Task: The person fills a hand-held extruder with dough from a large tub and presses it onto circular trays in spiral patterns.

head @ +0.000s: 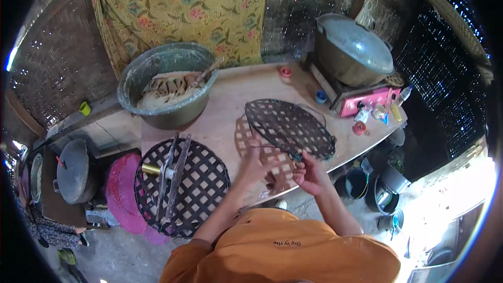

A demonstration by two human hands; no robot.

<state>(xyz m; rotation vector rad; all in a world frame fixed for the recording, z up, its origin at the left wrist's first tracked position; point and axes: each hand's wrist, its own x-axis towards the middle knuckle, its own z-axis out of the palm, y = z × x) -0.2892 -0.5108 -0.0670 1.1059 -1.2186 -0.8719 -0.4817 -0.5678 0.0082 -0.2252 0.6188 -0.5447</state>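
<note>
A round, dark woven lattice tray (290, 125) is held tilted above the wooden table, casting a checkered shadow on it. My right hand (312, 175) pinches the tray's near rim, where a bit of greenish-blue tie shows. Left of that, my left hand (253, 171) is raised just below the same rim, slightly blurred. A thin dark strand (269, 147) runs from near its fingertips toward the tray; whether the fingers grip it is unclear. Another black lattice tray (200, 188) lies flat at the left, with wooden tongs-like bars (173, 181) and a gold-and-silver cylinder (151, 169) across it.
A large green basin (177, 114) holds dough and a wooden stick (208, 71) at the back left. On a pink-fronted stove (369, 102) stands a big lidded pot (353, 51). Small red (285, 72) and blue (321, 96) cups sit nearby. Pots (355, 182) stand on the floor.
</note>
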